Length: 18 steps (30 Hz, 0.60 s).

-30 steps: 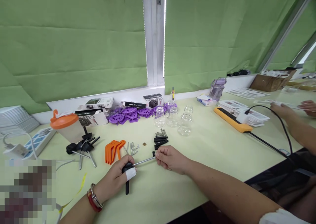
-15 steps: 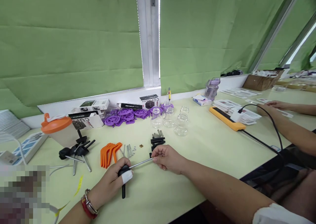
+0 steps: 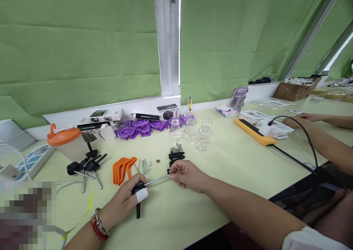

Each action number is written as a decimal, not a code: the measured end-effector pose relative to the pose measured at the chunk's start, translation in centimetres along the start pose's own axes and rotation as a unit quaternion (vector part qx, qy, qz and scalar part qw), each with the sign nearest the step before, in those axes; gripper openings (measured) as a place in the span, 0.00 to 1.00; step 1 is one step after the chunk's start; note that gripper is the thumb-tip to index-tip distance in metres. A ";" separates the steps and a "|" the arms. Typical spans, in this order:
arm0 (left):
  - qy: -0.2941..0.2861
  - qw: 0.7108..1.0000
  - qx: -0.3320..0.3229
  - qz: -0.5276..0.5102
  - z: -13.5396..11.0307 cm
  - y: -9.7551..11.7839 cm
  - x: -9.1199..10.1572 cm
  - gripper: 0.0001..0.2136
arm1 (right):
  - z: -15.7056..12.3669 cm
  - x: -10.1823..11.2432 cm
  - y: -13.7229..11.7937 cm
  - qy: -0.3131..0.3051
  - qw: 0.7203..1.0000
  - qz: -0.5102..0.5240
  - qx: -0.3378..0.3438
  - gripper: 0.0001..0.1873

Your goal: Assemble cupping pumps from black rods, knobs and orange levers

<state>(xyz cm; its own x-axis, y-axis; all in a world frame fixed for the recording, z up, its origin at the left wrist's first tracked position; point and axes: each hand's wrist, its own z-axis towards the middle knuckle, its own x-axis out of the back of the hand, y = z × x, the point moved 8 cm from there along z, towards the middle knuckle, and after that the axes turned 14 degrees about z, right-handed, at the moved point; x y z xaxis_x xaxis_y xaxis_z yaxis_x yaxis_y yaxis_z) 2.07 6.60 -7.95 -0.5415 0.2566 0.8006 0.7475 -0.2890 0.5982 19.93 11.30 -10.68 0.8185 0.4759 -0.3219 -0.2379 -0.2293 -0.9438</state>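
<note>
My left hand (image 3: 131, 195), a white wrap on its thumb, is closed round the black plastic head of a black-handled metal rod (image 3: 157, 179). The black handle hangs below the fingers, and the rod points right. My right hand (image 3: 187, 174) pinches the rod's far tip between thumb and fingertips; any small part there is hidden. Just beyond it lie black plastic sticks (image 3: 176, 155) and small springs (image 3: 178, 147). Orange bent handles (image 3: 121, 169), metal pins (image 3: 145, 166), tiny nuts and brass bits (image 3: 158, 161) rest beyond my left hand.
Similar black-handled rods (image 3: 85, 167) lie at left by an orange-lidded cup (image 3: 66, 141). Purple plastic parts (image 3: 142, 127), boxes (image 3: 97, 132) and glass jars (image 3: 202, 143) line the back. An orange power strip (image 3: 253, 133) and a co-worker's arms (image 3: 328, 139) are at right.
My hands hold nearly the same pose on the rod. The view has shifted slightly. At the far right, the co-worker's hand has moved a little.
</note>
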 end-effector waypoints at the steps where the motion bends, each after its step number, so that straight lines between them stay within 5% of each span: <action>1: -0.001 1.000 0.000 0.001 0.0 0.0 0.0 0.12 | 0.0 0.0 0.0 -0.002 1.000 0.001 0.001 0.16; 18: -0.004 1.000 0.007 -0.001 -0.2 0.0 -0.1 0.13 | 0.1 0.5 0.3 0.024 1.000 0.010 0.007 0.15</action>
<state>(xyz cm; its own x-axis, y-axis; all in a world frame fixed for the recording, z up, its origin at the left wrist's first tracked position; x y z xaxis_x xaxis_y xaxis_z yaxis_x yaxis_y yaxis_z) 2.03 6.40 -8.07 -0.5406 0.2638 0.7988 0.7513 -0.2758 0.5996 20.20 11.53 -11.17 0.8374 0.4307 -0.3366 -0.2607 -0.2266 -0.9384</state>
